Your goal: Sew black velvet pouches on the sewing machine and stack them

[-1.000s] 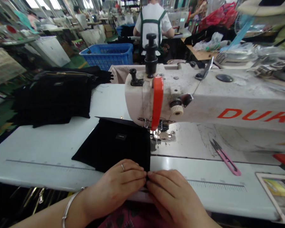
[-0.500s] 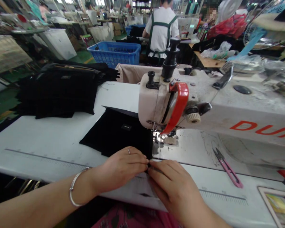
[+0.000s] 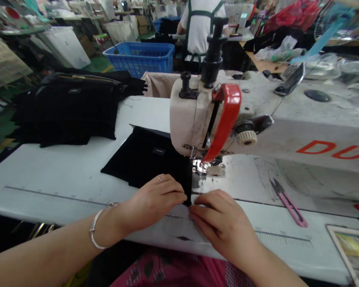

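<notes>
Okay, so both hands are down at the near corner of the black cloth [image 3: 149, 159]. Left hand [image 3: 157, 197] has its fingers bunched close together, bent over the near edge, tips on the cloth right by the corner. Can't tell if the thumb is under there pinching it. Right hand [image 3: 223, 221] is curled, fingers a bit apart from each other, and the tips sit right at that same corner. Whether they actually grip it, I can't tell.

The cloth lies flat on the counter [image 3: 56, 171], ahead of the left fingers, with a small label [image 3: 158, 151] facing up. Its right edge runs from the fingertips up to the presser foot [image 3: 208, 168] of the sewing machine [image 3: 269, 115]; the machine head hangs over the far right part.

For room: bare counter left of the left fingers, and a ruler strip [image 3: 56, 195] along the near side. Right of the right fingers there's an open stretch, with pink snips [image 3: 288, 203] well apart, beyond them. The black stack [image 3: 68, 107] is far left, past the cloth.
</notes>
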Motion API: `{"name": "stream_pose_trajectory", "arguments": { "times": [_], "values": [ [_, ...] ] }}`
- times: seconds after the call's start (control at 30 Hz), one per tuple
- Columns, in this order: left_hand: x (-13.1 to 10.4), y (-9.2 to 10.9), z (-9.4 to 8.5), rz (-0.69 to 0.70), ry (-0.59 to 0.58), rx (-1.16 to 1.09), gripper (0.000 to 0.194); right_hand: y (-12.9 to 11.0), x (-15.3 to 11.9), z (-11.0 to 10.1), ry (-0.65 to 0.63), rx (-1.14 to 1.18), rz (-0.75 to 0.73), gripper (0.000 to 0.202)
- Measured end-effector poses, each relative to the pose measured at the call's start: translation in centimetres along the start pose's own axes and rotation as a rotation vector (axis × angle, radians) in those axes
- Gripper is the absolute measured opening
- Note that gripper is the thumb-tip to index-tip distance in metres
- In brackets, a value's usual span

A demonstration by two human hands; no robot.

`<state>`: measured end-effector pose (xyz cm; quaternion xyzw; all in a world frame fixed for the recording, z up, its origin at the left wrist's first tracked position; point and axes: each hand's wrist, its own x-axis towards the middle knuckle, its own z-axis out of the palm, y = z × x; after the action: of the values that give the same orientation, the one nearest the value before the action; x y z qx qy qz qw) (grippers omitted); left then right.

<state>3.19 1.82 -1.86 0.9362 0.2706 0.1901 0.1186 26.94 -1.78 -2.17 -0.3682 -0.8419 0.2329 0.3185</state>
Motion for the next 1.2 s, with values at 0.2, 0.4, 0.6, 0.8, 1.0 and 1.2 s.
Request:
{"name": "stream_pose_trajectory", "arguments": {
  "times": [0.2,0.4,0.6,0.8,1.0,1.2],
  "values": [
    [0.29,0.02,-0.17,0.055,0.02,-0.03,0.02,0.0,0.08,0.31,-0.032,-0.058,0.012,0.014],
    [0.22,0.17,-0.2,0.025,0.091,-0.047,0.024,-0.16,0.06,0.18,-0.039,-0.052,-0.001,0.015],
    [0.35,0.38,-0.18,-0.039,0.133,-0.088,0.021,-0.21,-0.09,-0.03,0.0,0.006,0.041,0.011],
    [0.35,0.46,0.07,0.003,0.069,0.018,0.02,-0.07,-0.1,0.38,-0.033,-0.057,-0.016,0.019],
    [0.46,0.11,0.19,0.161,0.073,0.029,0.024,0.07,-0.15,0.6,-0.032,-0.073,-0.006,0.017],
    [0.83,0.01,0.06,0.188,0.079,-0.006,0.023,-0.12,-0.09,0.45,-0.025,-0.049,0.005,0.015]
  ]
}}
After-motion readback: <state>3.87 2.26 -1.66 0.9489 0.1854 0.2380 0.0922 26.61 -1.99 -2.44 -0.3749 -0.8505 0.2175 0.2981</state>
